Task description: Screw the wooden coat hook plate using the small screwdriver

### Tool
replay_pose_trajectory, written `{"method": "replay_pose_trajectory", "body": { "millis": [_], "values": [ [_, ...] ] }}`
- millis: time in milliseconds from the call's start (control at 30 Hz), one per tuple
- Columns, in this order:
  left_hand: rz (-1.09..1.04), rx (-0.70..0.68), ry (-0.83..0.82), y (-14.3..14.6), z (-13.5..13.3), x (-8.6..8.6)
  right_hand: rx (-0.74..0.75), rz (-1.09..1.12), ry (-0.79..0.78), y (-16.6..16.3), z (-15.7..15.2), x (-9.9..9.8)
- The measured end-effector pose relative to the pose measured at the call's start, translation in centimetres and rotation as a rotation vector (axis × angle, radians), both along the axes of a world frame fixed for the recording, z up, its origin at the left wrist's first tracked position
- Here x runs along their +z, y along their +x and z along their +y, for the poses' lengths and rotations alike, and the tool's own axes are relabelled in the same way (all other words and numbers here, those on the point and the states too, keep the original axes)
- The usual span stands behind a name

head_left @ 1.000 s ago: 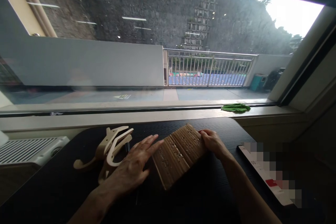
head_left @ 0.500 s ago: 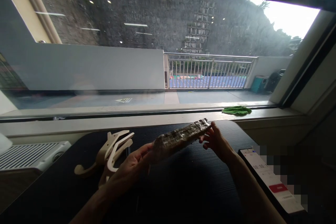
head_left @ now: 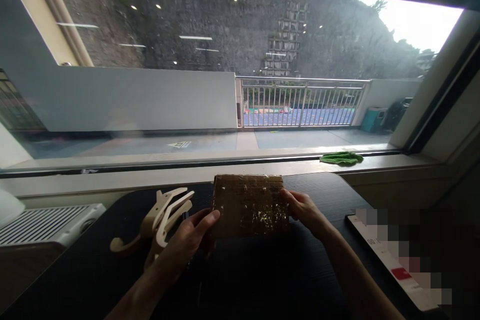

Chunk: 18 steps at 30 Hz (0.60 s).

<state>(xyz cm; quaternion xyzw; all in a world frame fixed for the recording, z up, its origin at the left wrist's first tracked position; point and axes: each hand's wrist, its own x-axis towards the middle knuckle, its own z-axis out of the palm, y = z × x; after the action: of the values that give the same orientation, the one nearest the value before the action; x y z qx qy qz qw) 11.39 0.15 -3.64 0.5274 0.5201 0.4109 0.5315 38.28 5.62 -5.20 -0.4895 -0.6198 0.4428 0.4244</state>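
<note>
Between my two hands, above the dark table, is a flat brown cardboard piece [head_left: 243, 207] with small pale spots and shiny, glittering tape or film at its lower right. Its broad face is turned toward me. My left hand [head_left: 197, 227] grips its left edge, thumb on the front and the other fingers partly hidden behind. On the right edge, my right hand [head_left: 302, 209] pinches it with the thumb near the upper corner. Just left of my left hand lie pale wooden curved parts [head_left: 161, 215], partly covered by that hand.
A phone [head_left: 393, 265] with a lit, partly blurred screen lies at the table's right. Beyond the black table [head_left: 262, 270], a green cloth [head_left: 341, 158] rests on the window sill [head_left: 285, 164]. A white radiator [head_left: 52, 225] stands at the left.
The cardboard piece has turned from a slanted, edge-on pose to show its broad face. My right hand has closed on its right edge, and my left thumb now lies across the front.
</note>
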Motion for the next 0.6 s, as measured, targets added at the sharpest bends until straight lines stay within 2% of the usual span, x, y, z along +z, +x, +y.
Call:
{"method": "replay_pose_trajectory", "body": {
  "millis": [167, 367, 500, 600],
  "values": [
    [0.046, -0.024, -0.042, 0.6, 0.1, -0.1, -0.028, 0.011, 0.020, -0.3, 0.1, -0.4],
    [0.193, 0.084, -0.010, 1.3, 0.0, -0.9, -0.131, -0.115, 0.092, -0.5, 0.8, -1.4],
    [0.357, 0.062, 0.087, 0.6, 0.0, 0.2, -0.141, -0.206, 0.086, 0.2, 1.2, -1.6],
    [0.469, 0.218, 0.226, -0.9, 0.0, 1.9, -0.144, -0.320, 0.052, 0.9, 1.5, -1.9]
  ]
}}
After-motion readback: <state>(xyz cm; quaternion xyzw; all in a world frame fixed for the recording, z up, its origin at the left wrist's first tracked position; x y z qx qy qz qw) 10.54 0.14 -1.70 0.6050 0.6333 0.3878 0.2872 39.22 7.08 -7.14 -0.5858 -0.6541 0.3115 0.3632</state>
